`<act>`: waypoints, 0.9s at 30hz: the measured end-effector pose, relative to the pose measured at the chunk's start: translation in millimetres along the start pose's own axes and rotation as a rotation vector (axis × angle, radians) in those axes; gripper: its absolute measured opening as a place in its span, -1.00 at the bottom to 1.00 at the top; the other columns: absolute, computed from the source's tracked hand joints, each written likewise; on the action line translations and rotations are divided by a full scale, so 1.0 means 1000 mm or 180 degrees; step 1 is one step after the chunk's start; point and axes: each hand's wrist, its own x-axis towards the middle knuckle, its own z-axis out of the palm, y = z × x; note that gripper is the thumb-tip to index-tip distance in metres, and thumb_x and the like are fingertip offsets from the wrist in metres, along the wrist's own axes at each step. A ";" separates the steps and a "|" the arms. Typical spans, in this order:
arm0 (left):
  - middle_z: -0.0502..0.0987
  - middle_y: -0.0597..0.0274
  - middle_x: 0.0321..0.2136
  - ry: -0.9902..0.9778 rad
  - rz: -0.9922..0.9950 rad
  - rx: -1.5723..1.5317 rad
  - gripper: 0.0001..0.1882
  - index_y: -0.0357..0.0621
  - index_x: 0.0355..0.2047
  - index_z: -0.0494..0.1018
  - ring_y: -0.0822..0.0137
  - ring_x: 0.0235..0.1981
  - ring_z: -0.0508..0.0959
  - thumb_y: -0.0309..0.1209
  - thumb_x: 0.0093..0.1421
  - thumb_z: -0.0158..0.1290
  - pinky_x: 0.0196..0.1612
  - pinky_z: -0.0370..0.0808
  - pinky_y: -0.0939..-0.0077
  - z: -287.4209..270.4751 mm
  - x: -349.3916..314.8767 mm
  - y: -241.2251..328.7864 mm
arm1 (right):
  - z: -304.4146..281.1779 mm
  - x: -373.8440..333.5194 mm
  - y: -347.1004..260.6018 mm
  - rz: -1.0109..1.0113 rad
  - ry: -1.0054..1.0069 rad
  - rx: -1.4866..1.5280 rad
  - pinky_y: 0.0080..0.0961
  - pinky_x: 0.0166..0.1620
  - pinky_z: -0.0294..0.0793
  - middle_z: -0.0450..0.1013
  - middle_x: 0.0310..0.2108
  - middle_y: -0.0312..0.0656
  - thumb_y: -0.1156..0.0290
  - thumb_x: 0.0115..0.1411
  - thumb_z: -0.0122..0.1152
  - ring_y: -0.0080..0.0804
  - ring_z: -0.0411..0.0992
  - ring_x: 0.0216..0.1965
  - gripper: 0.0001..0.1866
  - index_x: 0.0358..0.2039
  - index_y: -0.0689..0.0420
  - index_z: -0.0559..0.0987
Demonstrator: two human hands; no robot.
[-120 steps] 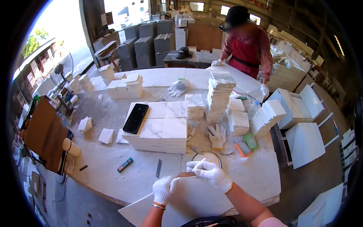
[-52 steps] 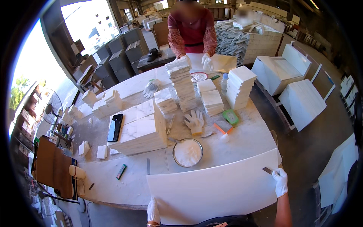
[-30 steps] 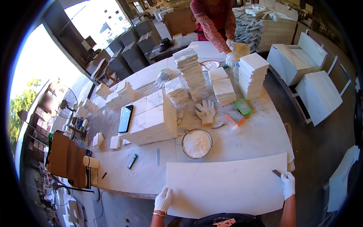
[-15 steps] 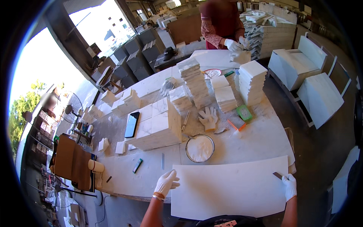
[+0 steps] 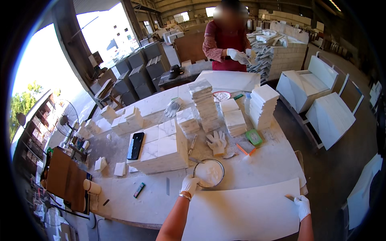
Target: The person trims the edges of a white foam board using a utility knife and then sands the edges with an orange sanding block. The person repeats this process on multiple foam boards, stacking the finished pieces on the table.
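My left hand [image 5: 189,184], in a white knit glove, is at the near left rim of a round bowl [image 5: 222,181] of white powder. Its fingers close on the rim, partly hidden from view. A flat tool with its handle on the rim [image 5: 196,160] rests in the bowl. My right hand [image 5: 302,207], gloved too, grips a small flat scraper [image 5: 289,197] over the right edge of a large white slab [image 5: 241,213]. This slab lies along the table's near side, just below the bowl.
Marble tile stacks [image 5: 204,106] stand across the table [image 5: 157,205]. A phone [image 5: 135,145] lies on a tile block [image 5: 161,148]. A loose glove [image 5: 217,142], green box [image 5: 253,137] and orange-edged block [image 5: 245,149] are beyond the bowl. Across the table, a co-worker's gloved hands [image 5: 240,56] hold a small piece.
My left hand has moved from the slab's left edge up to the bowl's rim. My right hand keeps the scraper near the slab's right edge. The view has shifted slightly; the co-worker's hands have lifted.
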 end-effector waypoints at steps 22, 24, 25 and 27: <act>0.61 -0.02 -0.22 0.0251 0.0136 -0.0920 -0.56 -0.36 0.00 0.50 0.29 -0.41 0.62 -0.29 0.21 0.15 -0.31 0.57 0.39 0.026 0.058 0.029 | -0.007 -0.007 -0.009 0.0082 0.0281 -0.0294 -0.59 -0.40 0.23 0.33 -0.58 -0.48 0.39 0.28 0.28 -0.70 0.20 -0.51 -0.76 -0.54 0.10 0.52; 0.59 0.00 -0.17 0.0309 0.0444 -0.0432 -0.52 -0.32 0.10 0.45 0.32 -0.40 0.64 -0.28 0.25 0.13 -0.29 0.58 0.42 -0.002 0.018 0.027 | -0.006 -0.005 -0.003 -0.0051 0.0233 -0.0408 -0.59 -0.41 0.19 0.29 -0.59 -0.50 0.38 0.30 0.27 -0.71 0.17 -0.52 -0.73 -0.56 0.09 0.50; 0.58 0.02 -0.15 0.0359 0.0579 -0.0170 -0.50 -0.30 0.15 0.43 0.34 -0.39 0.64 -0.27 0.27 0.12 -0.28 0.58 0.44 -0.021 -0.002 0.018 | -0.001 -0.006 -0.005 -0.0033 0.0173 -0.0306 -0.60 -0.42 0.19 0.29 -0.59 -0.51 0.39 0.30 0.27 -0.72 0.17 -0.52 -0.74 -0.55 0.10 0.51; 0.59 0.01 -0.11 0.0650 0.1198 0.0886 -0.58 -0.22 0.10 0.47 0.22 -0.26 0.66 -0.34 0.26 0.13 -0.17 0.58 0.38 -0.054 -0.041 -0.009 | 0.005 -0.006 -0.013 0.0020 0.0049 -0.0102 -0.61 -0.44 0.17 0.29 -0.58 -0.52 0.40 0.30 0.27 -0.74 0.17 -0.52 -0.75 -0.54 0.12 0.52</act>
